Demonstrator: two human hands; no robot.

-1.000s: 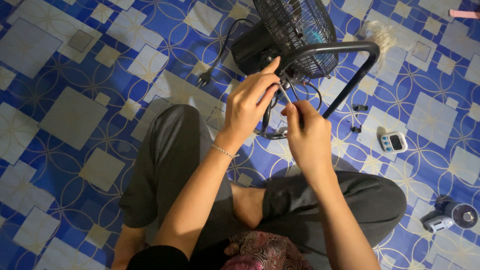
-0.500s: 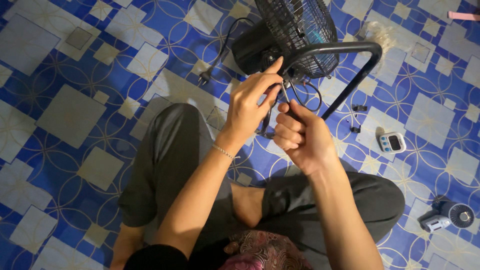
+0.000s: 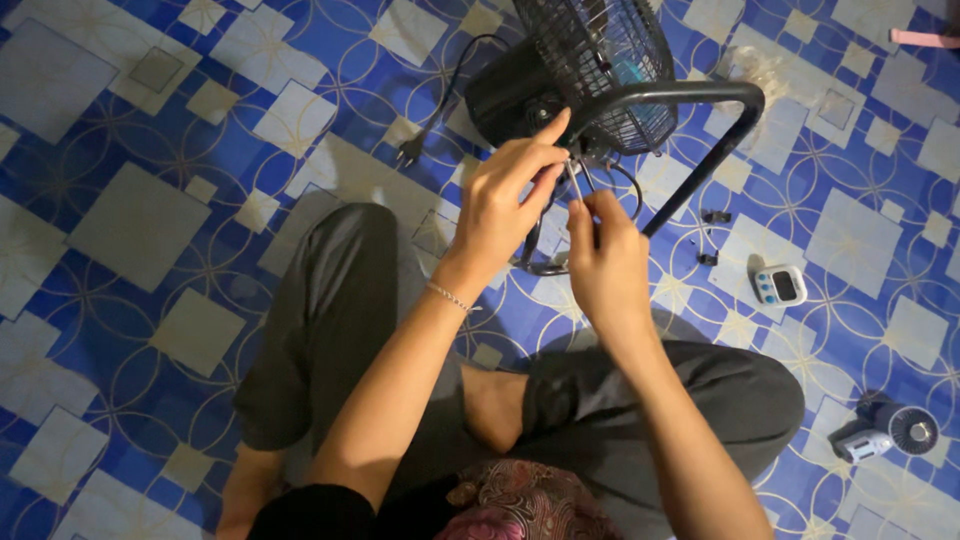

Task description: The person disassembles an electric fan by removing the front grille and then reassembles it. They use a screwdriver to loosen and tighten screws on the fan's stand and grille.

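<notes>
On the patterned floor [image 3: 120,220], head view: the black fan [image 3: 590,70] lies assembled in its tubular stand, left hand [image 3: 510,205] pinching the pivot joint, right hand [image 3: 605,260] gripping a thin tool there, loose screws [image 3: 710,235] not yet fitted.

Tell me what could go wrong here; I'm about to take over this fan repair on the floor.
1. Both hands, left and right, pinch a thin tool against the fan frame; a slip could jab the fingers.
2. Small black parts lie loose on the patterned floor, easy to lose or kick.
3. The plug lies unplugged nearby; it should probably stay out while fingers are at the grille.
</notes>
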